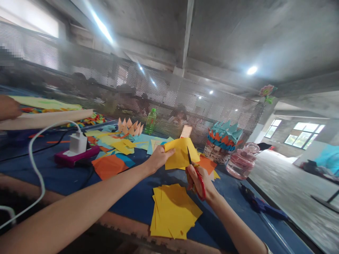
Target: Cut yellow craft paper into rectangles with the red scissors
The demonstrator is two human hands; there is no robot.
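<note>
My left hand (159,158) pinches the left edge of a yellow paper sheet (176,155), held up above the blue table. Wrapped round the red handles of a pair of scissors (202,187) is my right hand (200,180). The dark blade points up and lies against the right part of the sheet. Below both hands sits a loose stack of yellow paper pieces (173,211), its edges uneven. An orange paper sheet (208,163) lies behind my right hand, and another orange sheet (109,165) is left of my left hand.
A purple power strip (76,157) with a white charger (78,143) stands at left. Beyond are a peach paper crown (130,127) and a green bottle (151,121). At right are a blue-and-orange paper-topped basket (218,153), a pink jar (241,164) and a glue gun (261,204). Another person's hand (9,107) shows far left.
</note>
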